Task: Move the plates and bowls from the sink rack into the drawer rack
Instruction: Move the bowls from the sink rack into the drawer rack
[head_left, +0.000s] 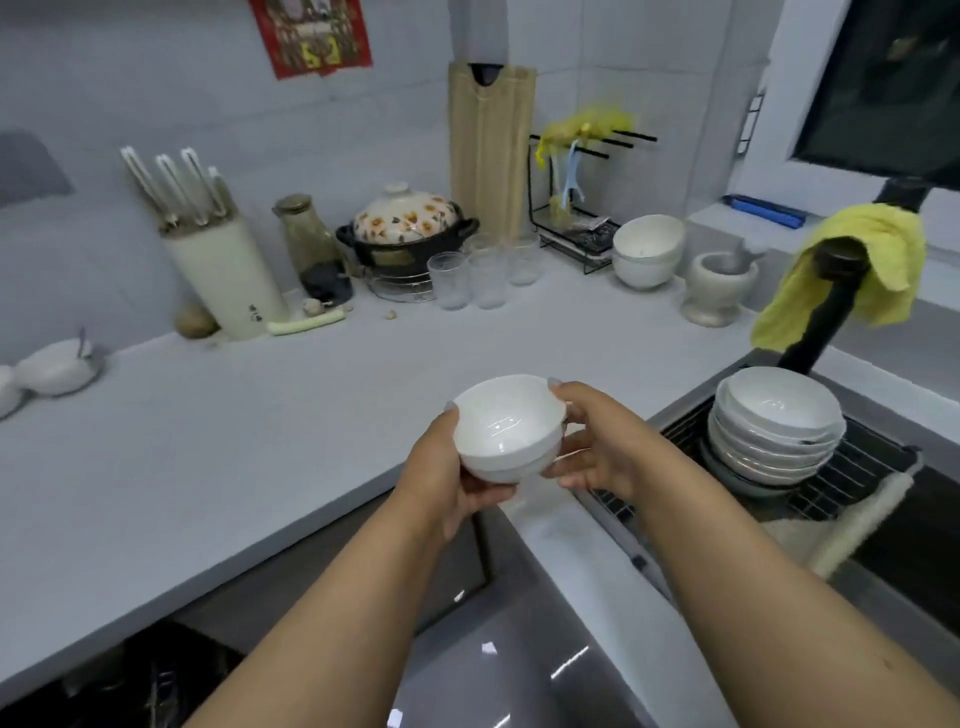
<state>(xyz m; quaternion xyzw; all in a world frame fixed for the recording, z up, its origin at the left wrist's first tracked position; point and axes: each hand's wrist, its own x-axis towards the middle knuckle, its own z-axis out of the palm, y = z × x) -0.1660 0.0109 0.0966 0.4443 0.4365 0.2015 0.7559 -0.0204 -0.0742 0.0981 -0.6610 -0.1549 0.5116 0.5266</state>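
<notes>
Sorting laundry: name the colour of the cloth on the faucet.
Yellow cloth, draped over the black faucet; head view.

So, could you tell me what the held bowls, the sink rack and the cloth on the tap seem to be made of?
Bowls, gripped by both hands: likely glazed white ceramic, given the glossy highlights. Sink rack: apparently dark metal wire, thin crossed bars. Cloth: soft yellow fabric, perhaps microfibre, draping in folds.
</notes>
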